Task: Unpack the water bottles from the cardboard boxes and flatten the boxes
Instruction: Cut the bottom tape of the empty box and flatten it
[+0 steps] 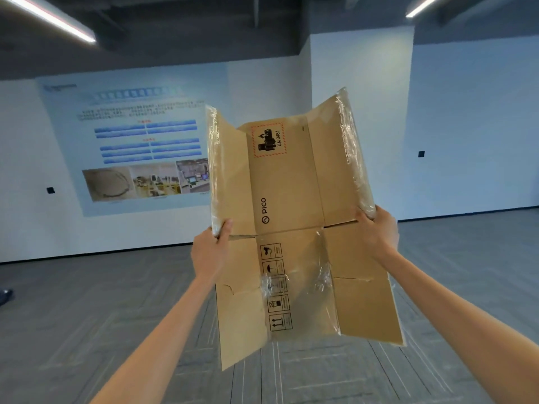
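Box [287, 182] upright, long axis vertical

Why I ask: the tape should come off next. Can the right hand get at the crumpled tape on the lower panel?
Probably yes, once it lets go. The right hand grips the cardboard box at its right edge; the crumpled tape lies uncovered below, facing the person. The left hand would hold alone.

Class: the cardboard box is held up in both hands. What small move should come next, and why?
Probably lower the cardboard box to the floor and press it flat. The left hand and right hand grip its taped side flaps, which angle forward rather than lying flat, and no bottles show in it.
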